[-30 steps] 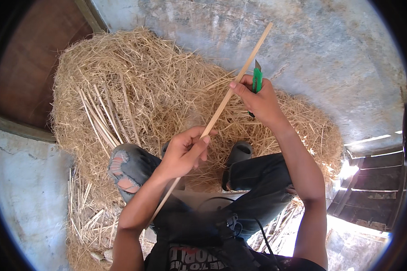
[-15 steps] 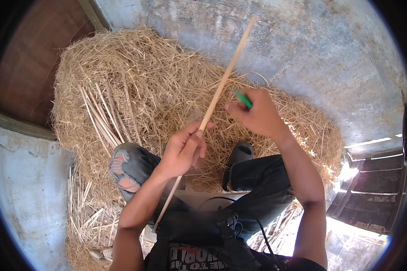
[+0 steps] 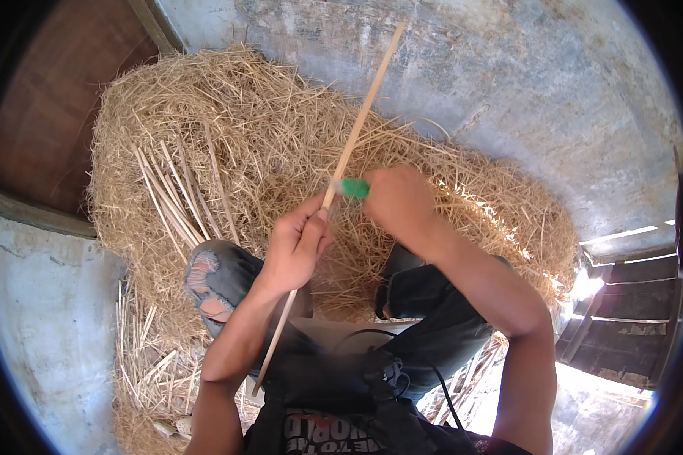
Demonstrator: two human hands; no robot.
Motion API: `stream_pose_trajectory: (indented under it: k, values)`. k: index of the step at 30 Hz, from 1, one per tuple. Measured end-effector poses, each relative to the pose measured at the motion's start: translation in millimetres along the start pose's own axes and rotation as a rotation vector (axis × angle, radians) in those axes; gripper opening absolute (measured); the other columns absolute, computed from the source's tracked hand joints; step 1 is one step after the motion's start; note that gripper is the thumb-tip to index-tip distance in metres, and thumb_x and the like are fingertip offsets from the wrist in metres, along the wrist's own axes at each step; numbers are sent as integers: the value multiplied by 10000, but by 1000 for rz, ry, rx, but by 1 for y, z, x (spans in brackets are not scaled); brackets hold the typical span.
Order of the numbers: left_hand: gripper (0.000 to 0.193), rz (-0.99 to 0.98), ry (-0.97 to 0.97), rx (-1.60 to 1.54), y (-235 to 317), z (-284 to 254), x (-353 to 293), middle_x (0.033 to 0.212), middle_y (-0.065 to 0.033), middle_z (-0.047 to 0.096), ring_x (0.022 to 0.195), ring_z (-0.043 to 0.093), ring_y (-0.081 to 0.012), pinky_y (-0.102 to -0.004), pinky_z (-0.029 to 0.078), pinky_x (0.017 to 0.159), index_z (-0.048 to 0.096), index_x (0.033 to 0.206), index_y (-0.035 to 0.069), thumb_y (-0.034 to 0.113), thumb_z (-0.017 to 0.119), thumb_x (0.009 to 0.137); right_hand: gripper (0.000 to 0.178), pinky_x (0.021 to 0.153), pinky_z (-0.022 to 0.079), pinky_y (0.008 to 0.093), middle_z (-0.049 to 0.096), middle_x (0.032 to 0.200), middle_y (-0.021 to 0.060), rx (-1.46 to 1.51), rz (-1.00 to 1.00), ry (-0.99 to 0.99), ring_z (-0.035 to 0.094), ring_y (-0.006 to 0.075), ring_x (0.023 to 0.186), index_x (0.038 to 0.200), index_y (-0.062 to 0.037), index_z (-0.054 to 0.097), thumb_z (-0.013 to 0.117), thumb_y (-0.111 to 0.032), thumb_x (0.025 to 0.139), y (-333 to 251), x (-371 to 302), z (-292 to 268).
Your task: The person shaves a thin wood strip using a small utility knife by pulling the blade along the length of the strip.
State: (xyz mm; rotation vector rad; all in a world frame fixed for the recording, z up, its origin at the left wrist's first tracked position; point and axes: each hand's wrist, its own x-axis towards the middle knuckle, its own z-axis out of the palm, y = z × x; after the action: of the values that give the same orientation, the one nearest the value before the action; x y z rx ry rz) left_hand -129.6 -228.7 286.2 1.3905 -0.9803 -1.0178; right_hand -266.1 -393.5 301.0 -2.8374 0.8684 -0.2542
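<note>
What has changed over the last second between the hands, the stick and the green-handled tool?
The right hand with the green-handled tool slid down the long stick toward the left hand, and now sits close above it. The stick's far end swung slightly left. The left hand kept its grip on the stick; the straw pile and loose stalks lie as before.

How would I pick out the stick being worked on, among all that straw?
Start at the big straw pile against the grey wall. The long pale stick crosses it diagonally, held in the left hand, with the right hand pressing a green-handled tool to it. Unlike the thin sticks lying leftward, it is lifted and much longer.
</note>
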Motion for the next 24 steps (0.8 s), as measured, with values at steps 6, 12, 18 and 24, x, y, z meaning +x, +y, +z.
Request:
stream_pose_trajectory:
  k: [6,12,18,24]
  values:
    - [411,33,-166,-93,1,10,-11,606,34,449,490,380,-40,-214,326,479,542,1455,-22,155,383,1120,143,664,563,469,689,717,182,-12,437,120,708,346,702,847,-6,733,650,-117,885,73,23,-56]
    - [419,-8,-111,-191,6,4,-8,627,36,411,486,349,-46,-216,314,468,514,1472,-28,166,375,1128,105,648,561,506,689,722,202,32,34,98,697,403,682,849,-47,754,705,-117,789,16,-15,-33]
    - [421,-90,-89,-316,0,4,-3,646,32,387,483,322,-49,-216,284,453,500,1473,-38,174,365,1136,93,667,573,495,685,703,179,26,119,-92,703,382,698,821,-51,711,739,-121,766,-9,-13,-10]
    - [418,-58,-111,-222,4,4,-9,630,41,372,479,331,-47,-218,285,450,503,1464,-48,163,358,1134,101,679,573,509,687,714,193,-78,223,141,707,398,711,843,-52,727,726,-127,776,30,16,-30]
